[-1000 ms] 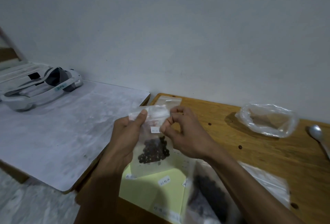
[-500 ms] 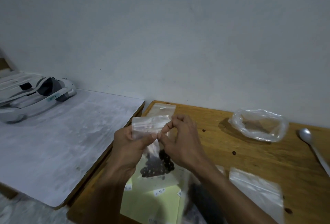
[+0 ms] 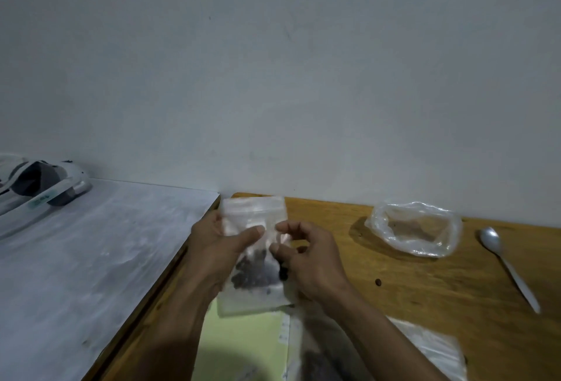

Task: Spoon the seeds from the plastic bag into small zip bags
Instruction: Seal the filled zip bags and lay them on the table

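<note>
The small zip bag (image 3: 253, 259) is held upright above the near edge of the wooden bench (image 3: 425, 283), a clump of dark seeds (image 3: 250, 272) settled in its lower half. The left hand (image 3: 218, 247) pinches the bag's upper left part, thumb laid across the front, and the right hand (image 3: 306, 256) pinches its right edge with curled fingers, so each grip is closed on the bag. Farther back on the bench sits a crumpled clear plastic bag (image 3: 414, 228), with a white spoon (image 3: 507, 262) lying just beside it to the right. One loose seed (image 3: 378, 282) lies on the wood. Yellow paper (image 3: 243, 347) lies under the wrists, and a flat empty zip bag (image 3: 431, 350) lies near the right forearm.
</note>
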Demonstrator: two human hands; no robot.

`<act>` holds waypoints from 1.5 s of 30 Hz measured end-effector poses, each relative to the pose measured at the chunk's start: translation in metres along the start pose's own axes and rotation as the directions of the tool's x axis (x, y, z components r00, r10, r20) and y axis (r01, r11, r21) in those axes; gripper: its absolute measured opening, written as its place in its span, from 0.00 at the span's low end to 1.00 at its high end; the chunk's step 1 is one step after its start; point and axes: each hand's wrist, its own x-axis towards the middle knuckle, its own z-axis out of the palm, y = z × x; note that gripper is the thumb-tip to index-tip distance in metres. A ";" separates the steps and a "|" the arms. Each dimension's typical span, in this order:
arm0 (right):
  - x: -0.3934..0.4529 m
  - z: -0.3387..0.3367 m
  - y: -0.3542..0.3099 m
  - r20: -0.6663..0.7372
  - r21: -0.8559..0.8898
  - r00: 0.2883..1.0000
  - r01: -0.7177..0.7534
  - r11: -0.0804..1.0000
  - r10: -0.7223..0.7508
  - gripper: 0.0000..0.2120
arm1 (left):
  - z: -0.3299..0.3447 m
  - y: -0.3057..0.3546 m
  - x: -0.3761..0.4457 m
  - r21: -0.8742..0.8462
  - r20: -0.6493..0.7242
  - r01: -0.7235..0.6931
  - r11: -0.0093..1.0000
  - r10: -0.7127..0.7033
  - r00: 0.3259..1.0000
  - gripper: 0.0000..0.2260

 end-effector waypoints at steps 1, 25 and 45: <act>0.010 -0.003 0.003 -0.056 0.036 0.998 -0.029 0.999 0.031 0.11 | 0.006 -0.001 0.005 0.056 0.028 0.024 0.998 -0.025 0.999 0.25; 0.083 -0.030 0.038 -0.106 -0.636 0.994 -0.056 0.770 -0.015 0.18 | 0.076 -0.042 0.053 0.674 0.211 -0.247 0.696 0.139 0.967 0.26; -0.060 -0.167 -0.012 0.280 -0.793 0.936 0.100 0.601 0.214 0.19 | 0.107 -0.011 -0.112 0.574 0.589 -0.372 0.730 -0.052 0.806 0.10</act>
